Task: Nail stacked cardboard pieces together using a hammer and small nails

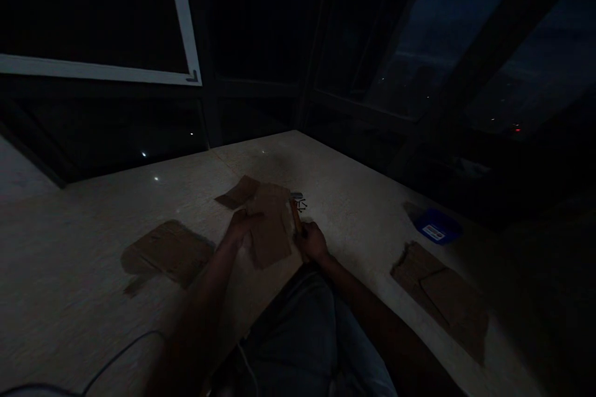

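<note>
In dim light a brown cardboard piece (271,226) lies on the pale floor in front of me. My left hand (241,227) grips its left edge, fingers closed on the sheet. My right hand (310,242) is closed round a thin stick-like tool (296,216) held against the cardboard's right edge. A second cardboard scrap (238,192) lies just beyond. Small dark bits (300,203) lie by the tool's far end.
More cardboard lies at the left (167,253) and at the right (440,294). A blue flat object (436,227) sits at the right. Dark windows ring the floor's far edges. A cable (116,356) runs at lower left. My legs (302,335) fill the bottom centre.
</note>
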Motion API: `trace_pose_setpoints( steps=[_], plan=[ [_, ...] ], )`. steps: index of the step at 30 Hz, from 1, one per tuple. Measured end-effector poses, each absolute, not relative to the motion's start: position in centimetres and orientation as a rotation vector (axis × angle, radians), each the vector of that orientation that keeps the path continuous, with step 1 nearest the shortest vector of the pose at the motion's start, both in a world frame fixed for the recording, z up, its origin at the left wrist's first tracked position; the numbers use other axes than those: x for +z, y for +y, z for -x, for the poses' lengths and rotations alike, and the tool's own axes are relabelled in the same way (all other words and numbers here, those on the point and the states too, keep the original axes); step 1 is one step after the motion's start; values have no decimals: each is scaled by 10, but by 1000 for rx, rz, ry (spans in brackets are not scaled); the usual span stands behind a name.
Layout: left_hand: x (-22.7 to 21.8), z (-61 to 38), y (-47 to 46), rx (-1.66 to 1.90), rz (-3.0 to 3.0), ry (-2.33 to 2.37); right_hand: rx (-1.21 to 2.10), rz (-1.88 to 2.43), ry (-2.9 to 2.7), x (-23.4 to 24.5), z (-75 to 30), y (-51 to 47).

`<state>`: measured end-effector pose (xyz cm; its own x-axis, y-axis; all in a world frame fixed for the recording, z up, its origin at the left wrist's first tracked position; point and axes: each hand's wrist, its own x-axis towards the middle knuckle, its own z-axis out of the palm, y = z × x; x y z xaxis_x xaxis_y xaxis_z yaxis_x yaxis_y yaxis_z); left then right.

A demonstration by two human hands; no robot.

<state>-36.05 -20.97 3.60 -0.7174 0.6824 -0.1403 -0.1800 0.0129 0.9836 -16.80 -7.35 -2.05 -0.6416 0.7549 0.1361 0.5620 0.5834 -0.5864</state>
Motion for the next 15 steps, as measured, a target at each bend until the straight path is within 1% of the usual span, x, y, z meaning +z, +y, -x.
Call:
trace_pose_setpoints(
  steps=[7, 15],
  plan=[
    [58, 334, -214, 1941, -493, 1432, 822, 991, -2376, -22, 165, -77],
    [39, 291, -264, 2081, -344, 1458, 1021, 886, -2102, -12, 155, -78]
  ],
)
